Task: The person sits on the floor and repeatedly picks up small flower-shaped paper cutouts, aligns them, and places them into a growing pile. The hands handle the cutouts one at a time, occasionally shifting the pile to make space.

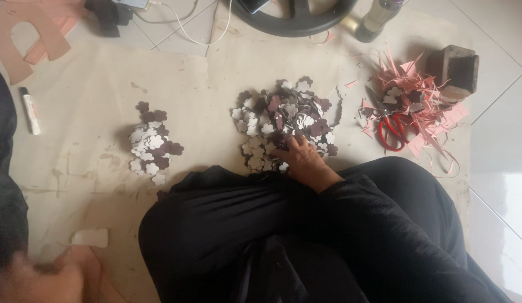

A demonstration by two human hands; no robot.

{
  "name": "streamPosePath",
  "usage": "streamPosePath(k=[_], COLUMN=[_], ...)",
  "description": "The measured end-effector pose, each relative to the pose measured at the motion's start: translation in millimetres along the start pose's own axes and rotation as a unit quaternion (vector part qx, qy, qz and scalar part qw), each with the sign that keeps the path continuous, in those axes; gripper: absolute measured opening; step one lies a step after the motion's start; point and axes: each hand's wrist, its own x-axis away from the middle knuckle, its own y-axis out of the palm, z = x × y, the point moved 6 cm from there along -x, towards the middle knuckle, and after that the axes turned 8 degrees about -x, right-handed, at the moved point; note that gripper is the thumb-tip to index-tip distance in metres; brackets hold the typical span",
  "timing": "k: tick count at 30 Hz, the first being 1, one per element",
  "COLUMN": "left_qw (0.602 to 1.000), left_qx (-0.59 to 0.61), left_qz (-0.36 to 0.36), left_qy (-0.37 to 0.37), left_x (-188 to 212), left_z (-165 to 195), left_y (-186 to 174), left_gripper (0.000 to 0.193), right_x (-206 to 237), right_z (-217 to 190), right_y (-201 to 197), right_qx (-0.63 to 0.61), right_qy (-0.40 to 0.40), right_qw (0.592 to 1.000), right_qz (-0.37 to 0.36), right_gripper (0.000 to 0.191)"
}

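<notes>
The right hand rests on the big flower pile, fingers spread and holding nothing; lifting single cutouts lightly would keep it tidy. Left hand unseen.

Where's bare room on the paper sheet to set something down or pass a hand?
Free: the strip between the small flower pile and the big flower pile, and the stretch from the marker to the small pile. Crowded: right of the big pile, with red scissors in pink scraps. The right hand rests on the big pile.
</notes>
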Motion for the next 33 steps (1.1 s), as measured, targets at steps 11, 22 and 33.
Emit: streamPosePath(k=[11, 22, 33], left_qw=[0.630, 0.754, 0.391], left_qx=[-0.200, 0.165, 0.528], left_qz=[-0.681, -0.588, -0.748], left_qy=[0.315, 0.242, -0.093], left_x=[231.1, 255.0, 255.8], left_z=[302.7, 342.8, 372.9], left_y=[143.0, 163.5, 125.9], left_gripper=[0.026, 0.018, 0.036], right_x=[-9.1, 5.6, 30.3], right_z=[64.4, 81.7, 46.0], right_y=[-31.9, -44.6, -39.9], right_qx=[-0.316, -0.386, -0.599], right_qy=[0.124, 0.144, 0.148], right_qw=[0.910, 0.887, 0.777], right_qz=[0.237, 0.209, 0.125], right_gripper=[0.016, 0.026, 0.019])
